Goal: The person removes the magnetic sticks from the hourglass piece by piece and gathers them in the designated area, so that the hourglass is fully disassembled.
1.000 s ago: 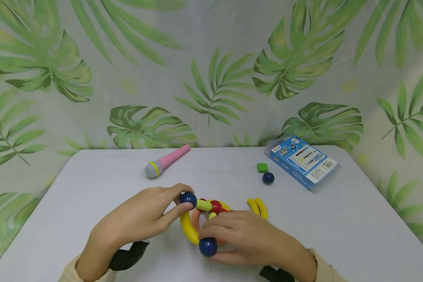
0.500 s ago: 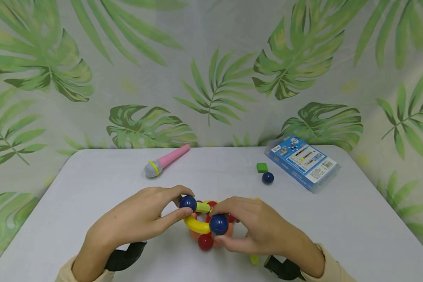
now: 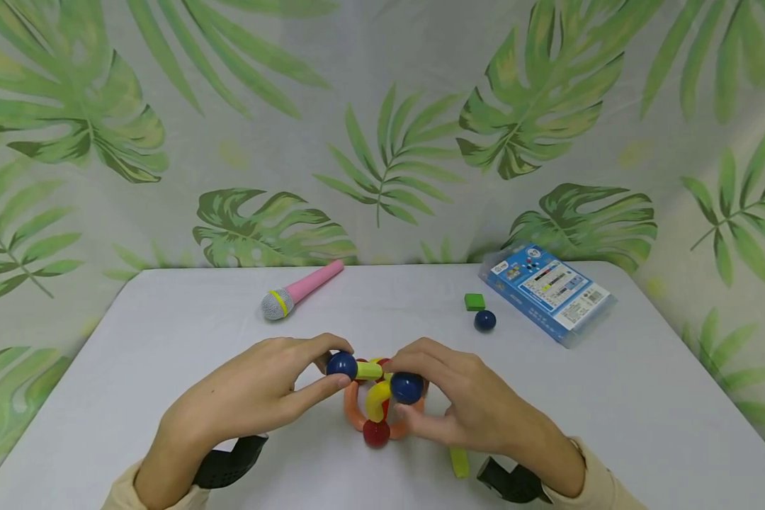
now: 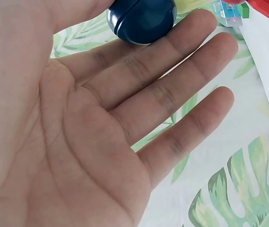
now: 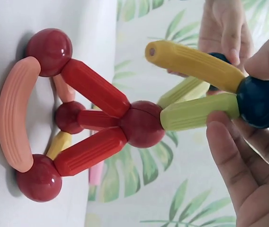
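Note:
In the head view my left hand point(image 3: 264, 382) pinches a dark blue ball point(image 3: 341, 365) between thumb and fingers. My right hand point(image 3: 465, 397) grips a second blue ball point(image 3: 407, 388), which touches the end of a lime stick point(image 5: 198, 112). A yellow curved stick point(image 5: 196, 64) hangs from that ball, its lower end free. Both lime sticks rise from a central red ball point(image 5: 145, 124). Below it, red sticks point(image 5: 94, 87) spread to red balls point(image 5: 49, 52) on the table, linked by orange curved sticks point(image 5: 17, 116). Fingers partly hide the frame in the head view.
A loose lime stick point(image 3: 459, 462) lies by my right wrist. Farther back on the white table point(image 3: 166, 333) are a pink microphone point(image 3: 302, 290), a green block point(image 3: 474, 302), another blue ball point(image 3: 484, 321) and a blue box point(image 3: 548, 294) in clear wrap.
My right hand has moved up and away with its blue ball to the lime stick. The yellow curved stick's other end has come away from the left blue ball. My left hand stays nearly still.

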Demonstrator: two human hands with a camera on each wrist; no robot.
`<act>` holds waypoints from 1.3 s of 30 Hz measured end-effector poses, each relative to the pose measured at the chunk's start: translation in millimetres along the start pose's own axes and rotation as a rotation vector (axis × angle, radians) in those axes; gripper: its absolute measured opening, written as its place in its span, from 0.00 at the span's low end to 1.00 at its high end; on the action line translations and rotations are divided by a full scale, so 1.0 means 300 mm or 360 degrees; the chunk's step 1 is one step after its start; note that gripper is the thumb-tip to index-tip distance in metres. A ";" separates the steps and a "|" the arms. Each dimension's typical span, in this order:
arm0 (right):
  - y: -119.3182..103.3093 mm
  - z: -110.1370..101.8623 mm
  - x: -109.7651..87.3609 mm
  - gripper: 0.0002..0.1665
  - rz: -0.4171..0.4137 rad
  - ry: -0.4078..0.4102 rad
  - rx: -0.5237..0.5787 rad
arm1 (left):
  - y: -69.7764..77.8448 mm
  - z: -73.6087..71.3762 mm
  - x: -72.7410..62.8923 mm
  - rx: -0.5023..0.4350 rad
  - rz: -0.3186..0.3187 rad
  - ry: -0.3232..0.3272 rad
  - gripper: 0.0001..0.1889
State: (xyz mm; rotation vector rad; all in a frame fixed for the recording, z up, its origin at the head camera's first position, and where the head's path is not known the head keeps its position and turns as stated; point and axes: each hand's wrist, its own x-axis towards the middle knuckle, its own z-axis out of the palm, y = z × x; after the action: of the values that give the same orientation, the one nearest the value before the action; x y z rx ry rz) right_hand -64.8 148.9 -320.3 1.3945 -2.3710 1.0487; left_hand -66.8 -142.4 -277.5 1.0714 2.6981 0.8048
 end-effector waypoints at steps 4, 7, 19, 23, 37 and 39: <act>0.004 -0.006 -0.001 0.24 0.0028 0.0055 -0.0078 | 0.001 0.001 0.002 -0.0007 -0.0005 -0.0005 0.16; 0.005 -0.011 0.002 0.21 0.0072 0.0089 -0.0108 | 0.001 0.001 0.002 -0.0005 -0.0012 -0.0009 0.16; 0.018 -0.030 0.002 0.23 0.0161 0.0070 -0.0388 | -0.002 0.002 0.004 -0.0010 -0.0033 -0.0030 0.19; 0.019 -0.027 0.000 0.20 0.0115 0.0086 -0.0383 | -0.002 0.004 0.005 -0.0012 -0.0033 -0.0040 0.19; 0.023 0.010 -0.016 0.18 0.0147 0.0171 -0.0370 | -0.002 0.004 0.004 0.0021 -0.0026 -0.0014 0.19; 0.023 0.013 -0.016 0.18 0.0147 0.0187 -0.0370 | -0.001 0.004 0.004 0.0019 -0.0025 -0.0011 0.19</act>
State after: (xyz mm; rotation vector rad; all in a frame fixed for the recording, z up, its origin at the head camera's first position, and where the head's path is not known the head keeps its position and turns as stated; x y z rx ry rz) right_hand -67.3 151.7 -328.9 1.1228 -2.4003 0.8195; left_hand -67.6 -141.2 -278.7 1.0520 2.7060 0.7818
